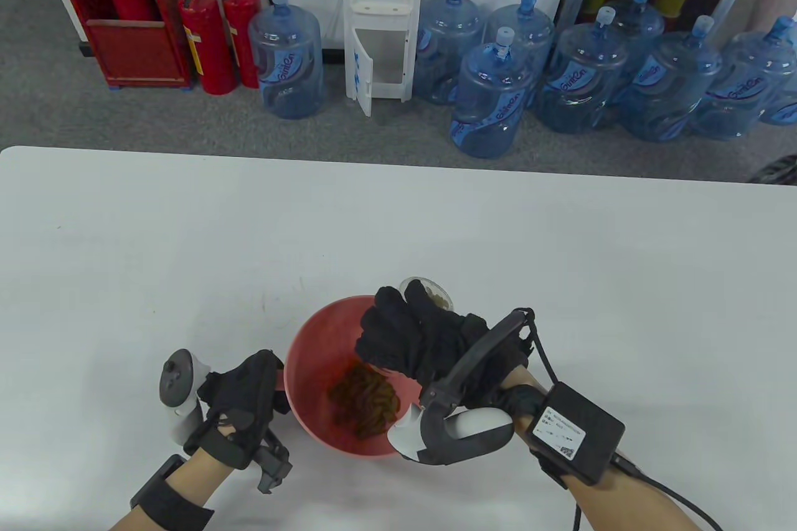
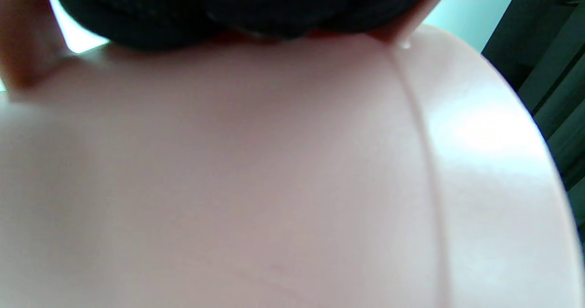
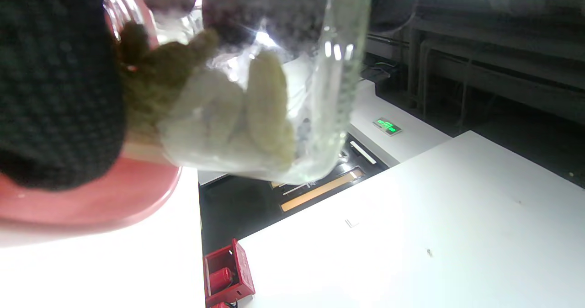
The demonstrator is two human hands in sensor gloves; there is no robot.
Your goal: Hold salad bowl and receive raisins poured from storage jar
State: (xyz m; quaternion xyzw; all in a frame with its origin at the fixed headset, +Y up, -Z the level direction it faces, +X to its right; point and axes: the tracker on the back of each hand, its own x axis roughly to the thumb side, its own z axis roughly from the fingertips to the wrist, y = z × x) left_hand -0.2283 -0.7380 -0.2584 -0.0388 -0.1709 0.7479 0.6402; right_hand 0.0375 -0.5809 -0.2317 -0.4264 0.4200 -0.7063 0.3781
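A pink salad bowl (image 1: 311, 338) stands on the white table near the front edge, with a pile of brown raisins (image 1: 367, 400) in its bottom. My left hand (image 1: 249, 397) holds the bowl's left rim; the bowl's outer wall (image 2: 274, 184) fills the left wrist view. My right hand (image 1: 414, 335) grips a clear glass storage jar (image 1: 429, 291), tipped over the bowl's right side with its mouth toward the bowl. In the right wrist view the jar (image 3: 274, 93) still holds raisins (image 3: 164, 75), above the bowl's rim (image 3: 114, 198).
The white table (image 1: 187, 257) reaches far left, right and back of the bowl. Beyond its far edge are water bottles (image 1: 485, 101), fire extinguishers (image 1: 208, 39) and a water dispenser (image 1: 380, 20) on the floor.
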